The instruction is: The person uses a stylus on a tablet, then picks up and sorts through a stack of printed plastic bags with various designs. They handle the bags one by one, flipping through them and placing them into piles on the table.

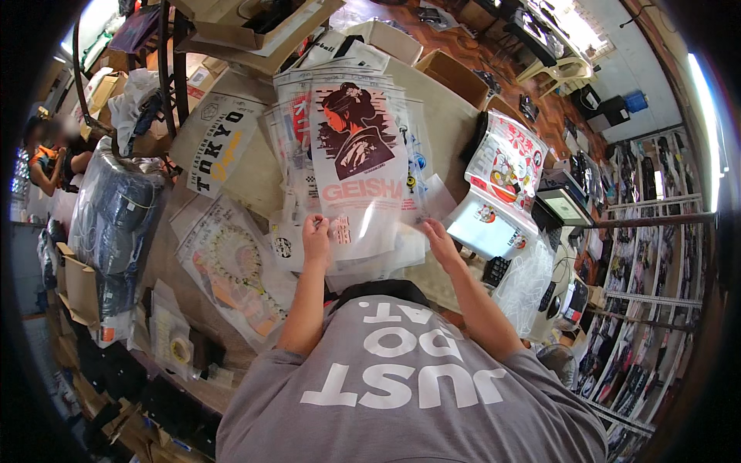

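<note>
A translucent film sheet (390, 210) printed with a red and black figure in a robe lies over a pile of similar sheets in front of me. My left hand (316, 231) pinches its lower left edge, fingers closed. At the lower right edge, my right hand (440, 239) has thumb and fingertips together on the clear film. More printed sheets (292, 158) stick out under it, overlapping unevenly. Left of the pile rests a sheet with black and yellow lettering (216, 147). Nearer me on that side is a plastic-covered sheet with an orange and green print (235, 266).
Colourful printed sheets (505, 166) lie at the table's right, near a clear plastic bag (525, 285). Cardboard boxes (451, 77) stand along the far edge. A plastic-wrapped bundle (116, 208) stands at left, with people (58, 158) beyond. Packed shelves (641, 262) line the right wall.
</note>
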